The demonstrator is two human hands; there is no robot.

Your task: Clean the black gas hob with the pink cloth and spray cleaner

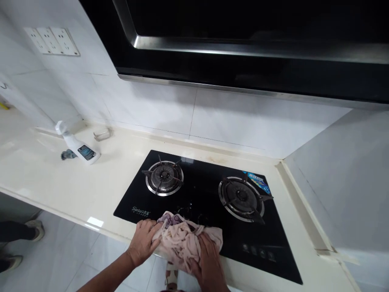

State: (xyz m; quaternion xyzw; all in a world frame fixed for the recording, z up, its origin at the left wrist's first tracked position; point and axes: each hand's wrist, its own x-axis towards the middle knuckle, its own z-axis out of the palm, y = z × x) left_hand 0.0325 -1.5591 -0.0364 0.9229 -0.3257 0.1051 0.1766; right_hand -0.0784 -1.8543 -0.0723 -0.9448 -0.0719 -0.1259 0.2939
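Observation:
A crumpled pale pink cloth [182,241] with a purple printed patch lies bunched over the front edge of the black glass gas stove [200,170]. At its left side, the fingers of my left hand [144,238] are closed on the fabric. My right hand [209,259] grips the right part of the cloth, its fingertips partly sunk in the folds. Some of the cloth hangs past the counter's front edge. Behind it are the left burner [164,175] and the right burner [242,195], each with a pan support. The stove's control knobs are partly hidden by the cloth.
A white spray bottle [77,144] stands on the cream counter [121,162] at left, beside a dark scrubber [68,154] and a small clear object [102,134]. A black range hood [243,61] overhangs the stove. Another person's shoes [35,230] show on the floor at lower left.

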